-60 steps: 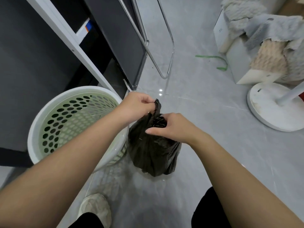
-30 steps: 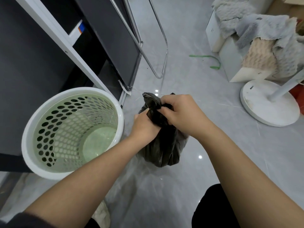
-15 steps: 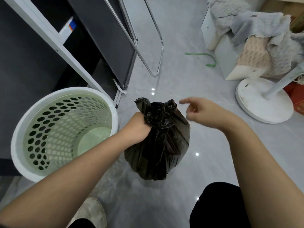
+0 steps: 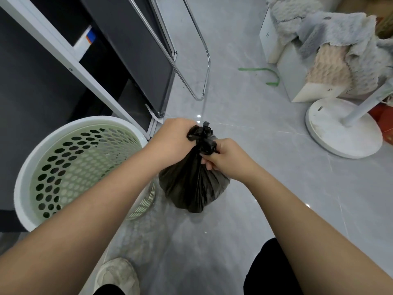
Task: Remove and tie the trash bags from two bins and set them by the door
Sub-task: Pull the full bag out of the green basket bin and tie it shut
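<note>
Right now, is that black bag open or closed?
Closed: the black bag is gathered tight at its neck, gripped by left hand and right hand. Knot finished? Cannot tell.

The left forearm [image 4: 85, 220] hides the bin [image 4: 63, 130]'s near rim; the shoe [image 4: 117, 275] is cropped.

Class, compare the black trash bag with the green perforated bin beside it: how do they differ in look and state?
The trash bag is black, soft and crinkled; the bin is pale green, rigid and full of holes. The trash bag is knotted shut, gripped by the left hand and right hand; the bin stands open, unlined.
</note>
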Tool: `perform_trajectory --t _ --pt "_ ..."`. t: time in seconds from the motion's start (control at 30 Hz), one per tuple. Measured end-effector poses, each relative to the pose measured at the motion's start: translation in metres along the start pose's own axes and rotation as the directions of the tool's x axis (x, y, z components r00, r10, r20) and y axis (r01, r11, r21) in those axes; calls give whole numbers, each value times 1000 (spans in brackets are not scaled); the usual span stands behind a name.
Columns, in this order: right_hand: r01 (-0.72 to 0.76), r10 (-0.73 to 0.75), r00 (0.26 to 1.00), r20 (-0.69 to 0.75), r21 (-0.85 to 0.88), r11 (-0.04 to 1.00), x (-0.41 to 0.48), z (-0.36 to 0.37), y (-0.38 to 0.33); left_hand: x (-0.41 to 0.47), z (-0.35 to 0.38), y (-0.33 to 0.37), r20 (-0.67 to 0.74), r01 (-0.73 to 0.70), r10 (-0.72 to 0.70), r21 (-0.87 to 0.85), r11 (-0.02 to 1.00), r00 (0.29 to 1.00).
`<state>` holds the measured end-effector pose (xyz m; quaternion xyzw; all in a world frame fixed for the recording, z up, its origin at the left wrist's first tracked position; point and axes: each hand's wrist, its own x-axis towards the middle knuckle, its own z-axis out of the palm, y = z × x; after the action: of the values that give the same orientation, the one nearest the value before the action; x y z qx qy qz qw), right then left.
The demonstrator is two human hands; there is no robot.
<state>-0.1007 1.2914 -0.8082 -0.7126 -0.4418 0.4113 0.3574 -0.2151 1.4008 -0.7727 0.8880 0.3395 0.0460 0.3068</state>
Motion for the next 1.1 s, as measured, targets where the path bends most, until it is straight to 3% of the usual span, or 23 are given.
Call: perform_trajectory --t 0.1,0.23,0.37,0.57,0.77,0.87,0.97,1.03,1.1 --pt "70 -70 998 -2 114 991 3 6 -4 0 -10 10 38 63 -59 -134 989 998" --pt "89 -82 995 -61 108 990 6 10 -5 -4 -18 20 125 103 -70 -285 953 990" --pt "95 -52 984 -171 258 961 7 14 -11 -6 -24 20 138 115 -67 -381 917 988" --pt "87 -10 957 -291 251 964 11 17 -12 -10 -30 18 201 176 -88 -479 860 976" --pt "140 -106 986 -131 285 948 8 18 -12 -12 -40 9 213 150 -48 -496 855 976" --pt "129 -91 987 -132 320 939 9 11 -8 -8 -40 -9 98 149 -113 -570 808 989" --pt "87 -49 991 -125 314 945 9 6 -5 -5 -21 -32 52 173 -168 -462 870 984" --pt "84 -53 992 -111 301 950 9 4 -5 -10 -5 -39 140 41 -4 -263 964 990" --pt "87 -58 993 -106 292 952 8 1 -4 -12 7 -43 242 -84 123 -166 983 962"
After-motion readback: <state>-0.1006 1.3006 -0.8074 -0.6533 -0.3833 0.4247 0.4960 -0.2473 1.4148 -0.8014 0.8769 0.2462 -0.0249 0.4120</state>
